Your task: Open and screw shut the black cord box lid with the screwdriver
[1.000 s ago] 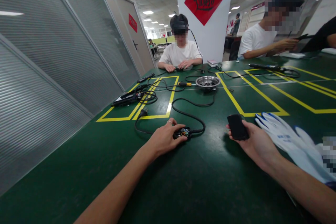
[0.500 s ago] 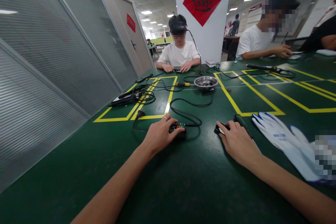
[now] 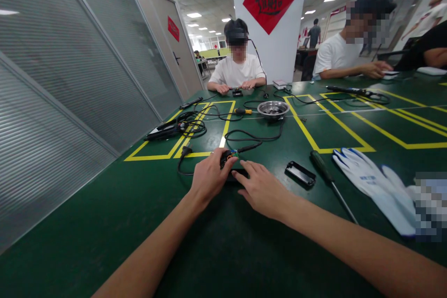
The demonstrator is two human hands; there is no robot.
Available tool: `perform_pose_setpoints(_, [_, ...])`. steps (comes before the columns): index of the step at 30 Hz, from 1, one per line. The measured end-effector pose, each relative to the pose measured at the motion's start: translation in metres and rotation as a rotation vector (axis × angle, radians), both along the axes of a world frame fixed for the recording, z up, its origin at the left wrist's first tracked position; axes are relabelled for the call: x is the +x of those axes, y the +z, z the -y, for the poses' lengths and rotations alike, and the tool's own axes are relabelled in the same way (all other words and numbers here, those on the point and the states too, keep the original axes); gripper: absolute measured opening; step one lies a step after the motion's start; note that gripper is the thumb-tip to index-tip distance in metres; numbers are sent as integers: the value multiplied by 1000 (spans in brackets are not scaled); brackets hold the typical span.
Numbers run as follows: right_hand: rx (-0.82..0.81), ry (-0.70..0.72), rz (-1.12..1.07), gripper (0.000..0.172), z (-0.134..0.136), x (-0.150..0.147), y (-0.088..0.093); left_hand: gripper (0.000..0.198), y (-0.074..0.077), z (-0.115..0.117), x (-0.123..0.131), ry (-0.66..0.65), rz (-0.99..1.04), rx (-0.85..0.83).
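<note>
My left hand [image 3: 207, 174] is closed around a small circuit board [image 3: 234, 154] with coloured wires, tilted up above a black plastic case [image 3: 238, 176]. A black power cord [image 3: 249, 147] runs from the board's right end. My right hand [image 3: 265, 191] has its thumb and fingers on the right end of the case; the fingers partly cover it. To the right, a black case cover [image 3: 300, 174] lies with its hollow side up. Beside it rests a screwdriver [image 3: 323, 170] with a dark green handle.
White gloves [image 3: 370, 184] lie at the right. Farther back are a metal bowl [image 3: 273, 109] of small dark parts, a yellow-handled screwdriver [image 3: 243, 111], a plug [image 3: 186, 151] and coiled black cords [image 3: 197, 128]. Two people in white shirts sit at the green table [image 3: 115, 223].
My right hand has left the black cover, which now lies uncovered, and moved left to the case. My left hand has tilted the circuit board up from the case.
</note>
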State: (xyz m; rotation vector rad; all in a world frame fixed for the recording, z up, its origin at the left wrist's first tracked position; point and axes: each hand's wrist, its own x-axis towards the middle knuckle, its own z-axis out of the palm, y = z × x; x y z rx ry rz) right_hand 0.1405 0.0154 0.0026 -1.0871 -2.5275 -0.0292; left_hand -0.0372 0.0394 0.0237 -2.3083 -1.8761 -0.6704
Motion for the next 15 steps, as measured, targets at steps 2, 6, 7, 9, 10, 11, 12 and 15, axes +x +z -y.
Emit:
perform_pose_setpoints(2, [-37,12,-2,37,-11,-10,-9,35,-1,0,1,-16,-14,-8])
perform_pose_setpoints(6, [-90,-32,-46,31,-5,13,-3,37,-1,2,2,-47,-13,-30])
perform_pose_setpoints(7, [-98,-49,-62,32,3,24,2,38,0,2,2,-53,-9,-35])
perform_pose_setpoints(9, [-122,-63,-82,30,22,45,8,39,0,3,3,-66,-5,-49])
perform_pose_setpoints(10, [-142,-55,-83,27,31,55,9,39,-1,3,4,-73,-5,-57])
perform_pose_setpoints(11, [-174,-41,-83,24,39,63,8,39,-1,4,4,-82,-7,-65])
perform_pose_setpoints(12, [-207,-27,-89,24,45,69,5,40,-2,5,6,-94,-9,-73])
perform_pose_setpoints(15, [-186,-21,-138,24,52,84,-3,40,-4,11,12,-158,-15,-91])
